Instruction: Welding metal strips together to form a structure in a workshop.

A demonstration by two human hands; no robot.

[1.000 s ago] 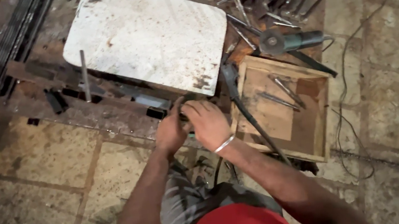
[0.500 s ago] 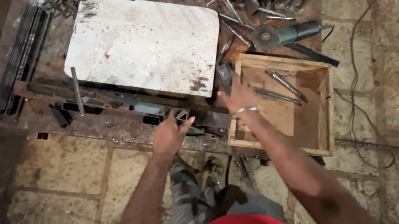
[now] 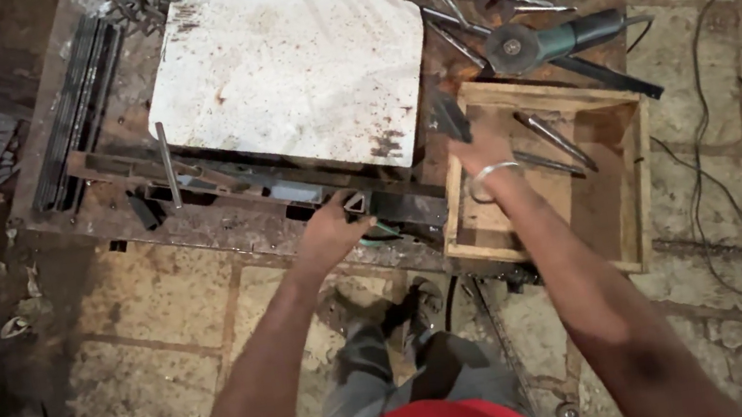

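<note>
Since half a second ago the right hand [image 3: 479,155] has gone further out toward 1 o'clock, away from the left, and now sits over the near-left corner of the wooden tray [image 3: 636,198]. A second ago both hands were together at the bench edge. The left hand [image 3: 333,229] has barely shifted.

Left hand: at the front edge of the workbench [image 3: 197,227], fingers curled round the end of a small triangular steel section [image 3: 356,203]. The piece's open triangular end faces the camera, apex up; its long axis appears to run away toward 12 o'clock, mostly hidden by the hand and the dark steel bar [image 3: 270,186] behind it.

Right hand: blurred, wrist wearing a metal bangle [image 3: 492,177]. Fingers reach toward a dark wedge-shaped metal piece [image 3: 448,115] at the tray's far-left corner, which points roughly 11 o'clock. Cannot tell whether the fingers have closed on it or how far they are spread.

Around: rusty white sheet metal plate [image 3: 292,73] at 12 o'clock of the left hand. Angle grinder [image 3: 552,39] at 1 o'clock of the right hand, body lying along 3 o'clock. Two pointed steel rods [image 3: 552,137] inside the tray, tips toward 10 o'clock. Cable [image 3: 713,138] on the stone floor to the right.
</note>
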